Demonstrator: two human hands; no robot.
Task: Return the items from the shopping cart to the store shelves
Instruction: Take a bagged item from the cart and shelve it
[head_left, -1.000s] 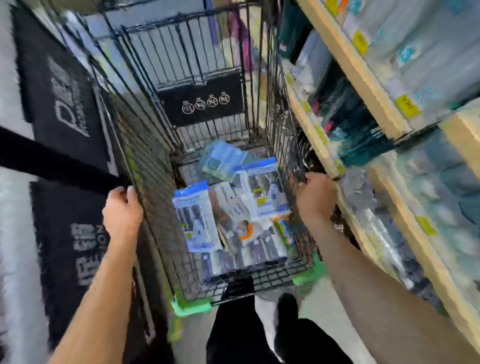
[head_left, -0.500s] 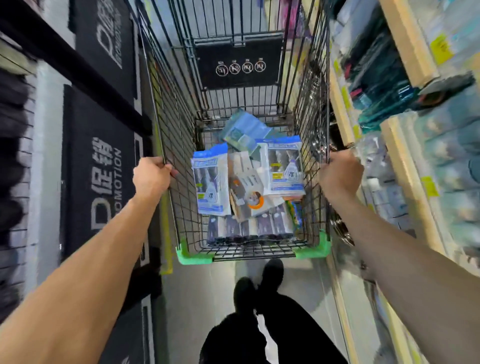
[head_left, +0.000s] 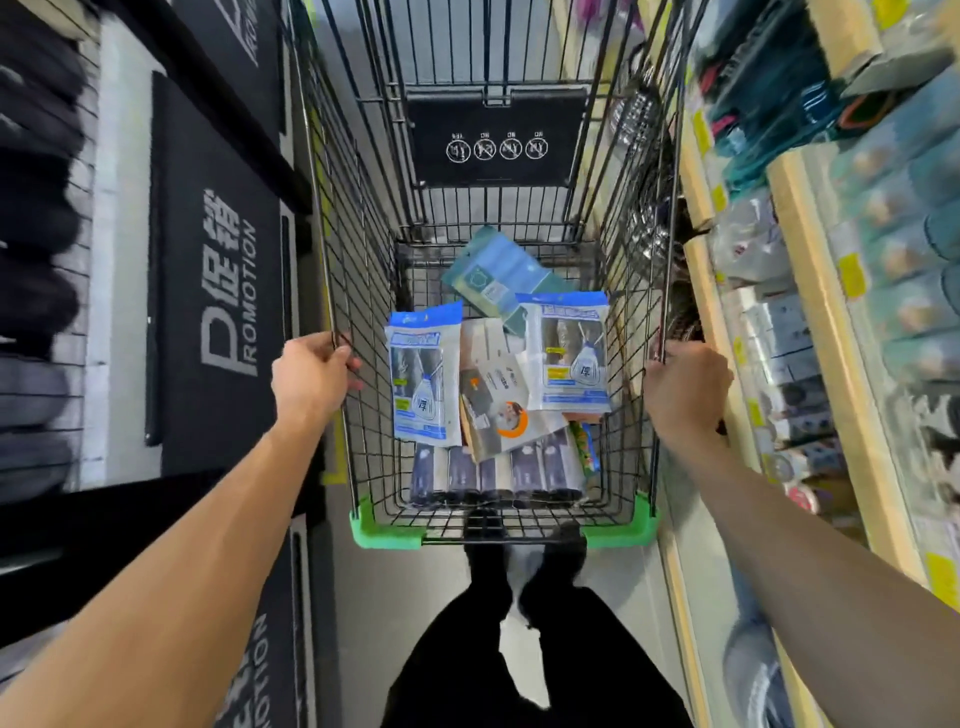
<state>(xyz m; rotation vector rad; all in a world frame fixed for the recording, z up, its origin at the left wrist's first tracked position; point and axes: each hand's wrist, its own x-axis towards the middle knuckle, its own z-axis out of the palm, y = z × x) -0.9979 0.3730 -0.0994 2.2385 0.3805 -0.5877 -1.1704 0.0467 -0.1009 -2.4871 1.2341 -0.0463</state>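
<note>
Shopping cart (head_left: 363, 291), long axis pointing away down the aisle; left hand (head_left: 311, 379) and right hand (head_left: 683, 387) gripping side rims; packets (head_left: 423, 379) inside, labels possibly bin bags.

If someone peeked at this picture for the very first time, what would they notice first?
Probably the black wire shopping cart filling the middle, with a left hand and a right hand gripping its two side rims. Next, the pile of packets in its bottom, above all the two blue and white packets on top. After that, the bright green corners at the cart's near end and the crowded shelves on the right.
</note>
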